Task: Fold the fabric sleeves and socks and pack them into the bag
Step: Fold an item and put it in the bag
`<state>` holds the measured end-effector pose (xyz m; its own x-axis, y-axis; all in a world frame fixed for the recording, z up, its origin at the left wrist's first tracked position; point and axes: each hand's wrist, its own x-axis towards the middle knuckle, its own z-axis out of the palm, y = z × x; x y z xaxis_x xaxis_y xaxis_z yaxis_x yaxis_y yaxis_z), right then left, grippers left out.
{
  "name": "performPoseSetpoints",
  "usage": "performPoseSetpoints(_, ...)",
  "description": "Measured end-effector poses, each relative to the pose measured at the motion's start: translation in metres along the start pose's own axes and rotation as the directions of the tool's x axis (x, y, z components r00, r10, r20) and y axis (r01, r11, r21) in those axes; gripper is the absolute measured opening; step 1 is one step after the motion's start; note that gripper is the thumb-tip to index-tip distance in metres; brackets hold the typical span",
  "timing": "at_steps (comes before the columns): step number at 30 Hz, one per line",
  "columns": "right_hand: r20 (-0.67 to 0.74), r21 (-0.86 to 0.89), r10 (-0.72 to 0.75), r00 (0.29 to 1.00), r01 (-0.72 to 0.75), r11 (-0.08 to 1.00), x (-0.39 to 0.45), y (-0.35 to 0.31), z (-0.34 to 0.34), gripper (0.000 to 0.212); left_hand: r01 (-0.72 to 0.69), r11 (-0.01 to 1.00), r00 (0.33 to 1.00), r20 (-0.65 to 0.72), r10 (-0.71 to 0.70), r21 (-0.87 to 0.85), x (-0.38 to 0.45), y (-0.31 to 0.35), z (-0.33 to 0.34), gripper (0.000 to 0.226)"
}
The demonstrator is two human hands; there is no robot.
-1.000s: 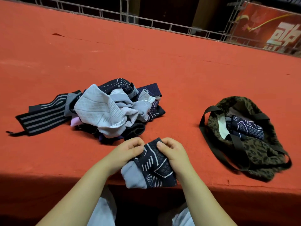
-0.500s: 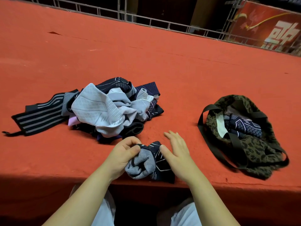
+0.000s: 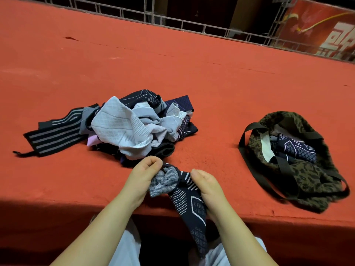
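A dark navy sock (image 3: pixel 189 204) with white line patterns and a grey inner part hangs over the near table edge. My left hand (image 3: pixel 143 177) pinches its bunched grey end. My right hand (image 3: pixel 206 186) grips its patterned side, fingers curled under the cloth. A heap of grey, navy and striped sleeves and socks (image 3: pixel 126 127) lies just beyond my hands. The leopard-print bag (image 3: pixel 307 175) lies open at the right with a folded navy patterned piece (image 3: pixel 295 148) inside.
The red-covered table (image 3: pixel 211 77) stretches far back to a metal railing (image 3: pixel 172 18). A red banner (image 3: pixel 326 25) stands at the far right. The table's near edge runs just under my wrists, with my lap below.
The folded sock has come undone: its long navy end now hangs down over the table edge. My right hand went from lying flat beside it to gripping it.
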<state>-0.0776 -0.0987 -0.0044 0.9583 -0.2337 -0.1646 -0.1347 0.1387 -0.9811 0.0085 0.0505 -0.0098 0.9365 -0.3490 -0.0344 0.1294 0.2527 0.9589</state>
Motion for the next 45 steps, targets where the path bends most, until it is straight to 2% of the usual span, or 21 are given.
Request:
performPoseSetpoints(3, -0.116, 0.038, -0.027, 0.993, 0.032, 0.999, -0.002, 0.001, 0.005, 0.057, -0.249, 0.955, 0.951, -0.149, 0.272, 0.159, -0.008, 0.006, 0.004, 0.012)
performPoseSetpoints(4, -0.138, 0.039, -0.051, 0.989, 0.057, 0.998, -0.003, 0.0, 0.005, 0.064, -0.332, 0.919, 0.922, -0.133, 0.363, 0.212, -0.013, 0.009, 0.006, 0.014)
performPoseSetpoints(5, -0.146, 0.039, -0.076, 0.986, 0.082, 0.996, -0.004, -0.002, 0.006, 0.067, -0.395, 0.883, 0.906, -0.052, 0.42, 0.253, -0.018, 0.012, 0.01, 0.014)
performPoseSetpoints(7, -0.127, 0.039, -0.113, 0.985, 0.119, 0.992, -0.008, -0.004, 0.007, 0.065, -0.435, 0.834, 0.9, 0.184, 0.394, 0.34, -0.026, 0.014, 0.019, 0.011)
performPoseSetpoints(9, -0.081, 0.044, -0.135, 0.988, 0.139, 0.989, -0.011, -0.005, 0.008, 0.065, -0.412, 0.818, 0.908, 0.26, 0.329, 0.402, -0.025, 0.009, 0.02, 0.009)
performPoseSetpoints(11, -0.016, 0.039, -0.159, 0.987, 0.16, 0.986, -0.012, -0.004, 0.009, 0.066, -0.335, 0.863, 0.939, 0.211, 0.272, 0.378, -0.023, 0.006, 0.018, 0.011)
performPoseSetpoints(15, 0.085, 0.041, -0.157, 0.984, 0.154, 0.987, -0.016, -0.007, 0.005, 0.049, -0.06, 0.974, 0.98, 0.199, 0.015, 0.219, -0.023, 0.008, 0.017, 0.015)
performPoseSetpoints(18, 0.101, 0.024, -0.152, 0.983, 0.15, 0.988, -0.017, -0.009, 0.001, 0.052, -0.134, 0.947, 0.965, 0.258, 0.058, 0.291, -0.023, 0.007, 0.015, 0.013)
performPoseSetpoints(20, 0.052, 0.017, -0.141, 0.989, 0.14, 0.99, -0.016, -0.009, -0.002, 0.047, -0.141, 0.96, 0.962, 0.261, 0.075, 0.243, -0.022, 0.007, 0.013, 0.012)
performPoseSetpoints(22, -0.025, 0.016, -0.13, 0.991, 0.13, 0.991, -0.015, -0.008, -0.005, 0.039, -0.063, 0.995, 0.977, 0.209, 0.045, 0.081, -0.018, 0.009, 0.011, 0.016)
performPoseSetpoints(25, -0.118, 0.024, -0.094, 0.988, 0.098, 0.995, -0.013, -0.006, -0.011, 0.043, 0.049, 0.989, 0.994, 0.1, -0.036, -0.136, -0.011, 0.016, 0.009, 0.022)
performPoseSetpoints(29, -0.088, -0.084, -0.073, 0.993, 0.065, 0.994, -0.012, -0.007, -0.014, 0.052, 0.063, 0.974, 0.998, -0.001, -0.065, -0.216, -0.009, 0.021, 0.012, 0.025)
performPoseSetpoints(31, -0.023, -0.106, -0.036, 0.999, 0.034, 0.994, -0.013, -0.007, -0.016, 0.056, 0.037, 0.988, 0.998, -0.037, -0.043, -0.151, -0.003, 0.022, 0.01, 0.023)
performPoseSetpoints(33, 0.072, -0.077, 0.029, 0.997, -0.023, 0.997, -0.016, -0.006, -0.017, 0.051, -0.03, 0.991, 0.999, 0.027, 0.027, 0.128, 0.006, 0.028, 0.003, 0.02)
performPoseSetpoints(34, 0.112, -0.038, 0.067, 0.991, -0.063, 0.997, -0.018, -0.006, -0.018, 0.047, -0.067, 0.957, 0.995, 0.085, 0.045, 0.282, 0.009, 0.035, 0.001, 0.02)
performPoseSetpoints(35, 0.143, 0.015, 0.109, 0.984, -0.112, 0.994, -0.02, -0.004, -0.019, 0.048, -0.083, 0.928, 0.992, 0.117, 0.043, 0.364, 0.014, 0.041, 0.0, 0.02)
performPoseSetpoints(36, 0.17, 0.073, 0.158, 0.973, -0.173, 0.982, -0.022, -0.003, -0.019, 0.056, -0.093, 0.937, 0.988, 0.151, 0.044, 0.336, 0.017, 0.047, 0.0, 0.017)
performPoseSetpoints(38, 0.257, 0.155, 0.24, 0.936, -0.285, 0.946, -0.026, -0.001, -0.02, 0.078, -0.097, 0.987, 0.965, 0.254, 0.062, 0.127, 0.018, 0.057, 0.006, 0.014)
performPoseSetpoints(41, 0.357, 0.222, 0.309, 0.881, -0.402, 0.889, -0.031, 0.0, -0.019, 0.091, -0.103, 0.994, 0.905, 0.412, 0.109, -0.037, 0.016, 0.059, 0.011, 0.036)
performPoseSetpoints(43, 0.356, 0.23, 0.269, 0.895, -0.363, 0.903, -0.032, 0.003, -0.021, 0.085, -0.087, 0.995, 0.905, 0.413, 0.103, -0.059, 0.018, 0.055, 0.015, 0.037)
performPoseSetpoints(45, 0.338, 0.198, 0.185, 0.923, -0.262, 0.944, -0.034, -0.002, -0.019, 0.064, -0.085, 0.995, 0.935, 0.34, 0.096, -0.045, 0.021, 0.048, 0.02, 0.032)
